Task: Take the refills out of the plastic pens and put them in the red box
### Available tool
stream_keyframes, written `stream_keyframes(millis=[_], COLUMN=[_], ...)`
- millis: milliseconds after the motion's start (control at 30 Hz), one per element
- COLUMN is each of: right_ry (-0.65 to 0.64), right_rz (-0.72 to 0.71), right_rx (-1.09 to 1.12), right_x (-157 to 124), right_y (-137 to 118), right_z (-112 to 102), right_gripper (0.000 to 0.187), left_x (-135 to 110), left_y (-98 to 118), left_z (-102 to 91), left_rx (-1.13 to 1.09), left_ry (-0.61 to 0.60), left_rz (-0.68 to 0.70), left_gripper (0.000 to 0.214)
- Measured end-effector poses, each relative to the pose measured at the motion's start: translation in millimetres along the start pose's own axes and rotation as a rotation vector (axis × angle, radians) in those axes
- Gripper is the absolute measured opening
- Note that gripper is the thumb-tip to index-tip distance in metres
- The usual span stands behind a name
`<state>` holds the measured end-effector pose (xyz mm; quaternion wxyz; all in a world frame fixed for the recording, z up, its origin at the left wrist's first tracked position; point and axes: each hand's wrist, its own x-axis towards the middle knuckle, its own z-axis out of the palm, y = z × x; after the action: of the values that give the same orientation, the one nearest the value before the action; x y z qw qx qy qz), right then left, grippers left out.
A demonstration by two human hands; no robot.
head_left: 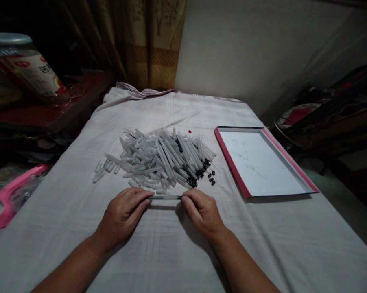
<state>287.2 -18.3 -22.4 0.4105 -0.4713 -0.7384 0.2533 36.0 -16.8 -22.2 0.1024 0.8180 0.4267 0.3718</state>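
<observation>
A pale white cloth with faint checks (140,110) spreads before you, a purple-striped fabric fold (147,93) bunched along its far edge. Ahead of you hangs a golden-brown curtain bearing a tree motif (159,49), beside a plain grey wall (232,53). On your left, a clear plastic jar with a pale lid and a red-and-white label (38,71) stands on a dark reddish-brown wooden tabletop (82,106); below it, a curved bright pink plastic piece (15,188) lies near the cloth. To your right, a round, pale-rimmed object with a pink middle (298,116) sits among shadowed clutter.
</observation>
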Motion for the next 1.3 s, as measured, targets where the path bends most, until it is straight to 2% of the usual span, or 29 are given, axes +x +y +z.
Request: stream_keyframes(millis=[100,267,433,567,700,833,1300], right_ry=[-0.010,-0.002,-0.038,-0.026,-0.033,-0.038,-0.042], right_rz=[0.043,-0.027,0.049,0.010,0.040,-0.010,0.000], right_rx=[0.031,0.028,0.018,0.001,0.007,-0.018,-0.026], right_x=[0.1,-1.2,-1.6,-1.5,-1.4,-1.5,-2.2], right_y=[-0.8,0.5,1.0,-0.1,0.2,1.4,0.4], right_z=[-0.5,-0.6,-0.9,-1.4,-1.2,-1.4,-0.6], right_gripper=[0.012,0.013,0.016,0.013,0.015,0.014,0.015], left_x=[-0.1,-0.2,1.1,0.6,0.3,0.8,0.1], left_y=[0.3,1.6,2.2,1.4,1.2,0.7,1.2], left_z=[-0.2,-0.8,-1.0,-1.1,-1.2,-0.2,-0.7], left_rx=[-0.009,-0.014,-0.018,-0.015,-0.025,-0.018,-0.013], left_ry=[-0.006,-0.019,-0.013,-0.025,-0.029,-0.023,-0.030], left_rz=[-0.009,-0.037,-0.023,-0.036,-0.047,-0.027,-0.046], left_gripper=[0.019,0.019,0.019,0.020,0.020,0.020,0.020])
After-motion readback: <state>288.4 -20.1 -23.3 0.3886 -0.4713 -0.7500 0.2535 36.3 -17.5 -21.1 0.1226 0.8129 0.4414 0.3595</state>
